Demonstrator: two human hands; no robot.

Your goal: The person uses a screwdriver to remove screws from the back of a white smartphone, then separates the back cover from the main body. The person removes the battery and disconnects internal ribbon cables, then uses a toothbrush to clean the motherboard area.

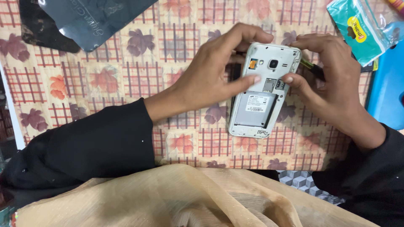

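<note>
Nearest to me, a fold of sheer tan cloth (181,197) is bunching across the bottom of the view, and beyond it the table cover (105,84), checked in red with leaf prints, is taking up most of what I am seeing. On that cover, at the far left, a dark glossy pouch (90,21) is lying flat, and at the far right a blue tray (389,92) is sitting with a teal packet (357,27) just above it. Both my arms are in black sleeves. I am holding a white phone (263,94) face down between my hands, a little right of centre and just above the cover; its back cover is off, so the grey battery (256,110) with its white label is showing in the well, with the card slots above it and the camera lens near the top edge. My left hand (210,75) is arching over the phone's top left corner, thumb laid across the body just above the battery, fingers curled round the upper edge. My right hand (332,80) is pinching the right edge, thumb tip beside the card slots; something thin and dark is poking out behind it, and I cannot tell whether it is gripped. I judge this to be the battery stage: the next move is calling for a fingertip under the battery's edge while the other hand is steadying the frame.
</note>
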